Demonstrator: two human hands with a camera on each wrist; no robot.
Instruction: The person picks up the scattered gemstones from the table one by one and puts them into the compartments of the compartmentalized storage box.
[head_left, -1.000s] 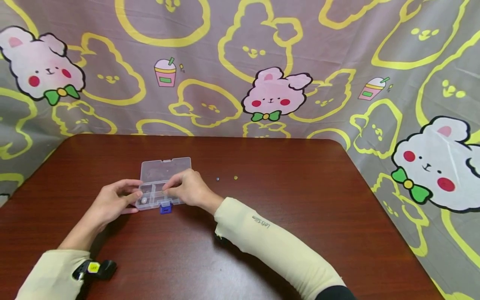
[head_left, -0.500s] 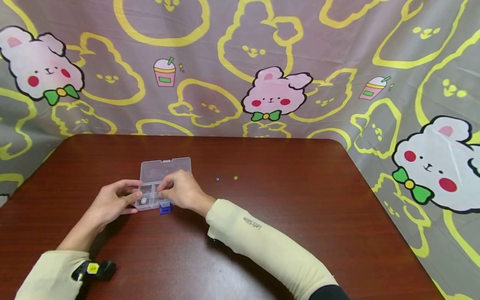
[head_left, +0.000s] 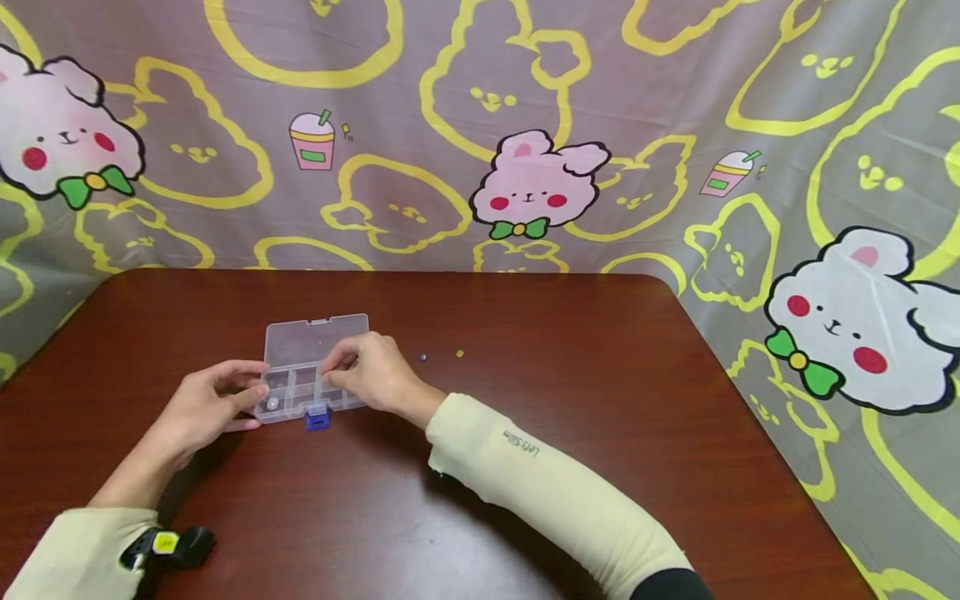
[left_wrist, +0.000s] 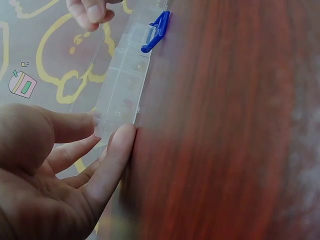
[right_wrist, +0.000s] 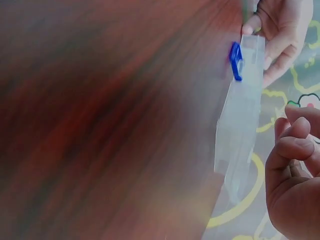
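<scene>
A clear compartment box (head_left: 296, 410) lies on the table with its lid (head_left: 317, 342) raised at the back and its blue latch (head_left: 318, 418) hanging in front. My left hand (head_left: 206, 402) grips the box's left end between thumb and fingers. In the left-front compartment sits a small whitish bead (head_left: 272, 403); the left wrist view shows faint small pieces through the wall. Over the right half hovers my right hand (head_left: 378, 372), thumb and fingertips curled together in the right wrist view; nothing is visible between them. A tiny blue bead (head_left: 423, 357) and yellow bead (head_left: 460, 353) lie right of the box.
The dark wooden table (head_left: 525, 433) stands against a patterned cloth (head_left: 420, 117) that hangs behind it and along its right side. A black strap device (head_left: 191, 547) sits on my left wrist. My right sleeve (head_left: 540, 475) extends over the table's front.
Over the box my right hand first moved slightly left, then back right and up from the middle compartments. My left hand stays on the box. The whole head view has shifted a little.
</scene>
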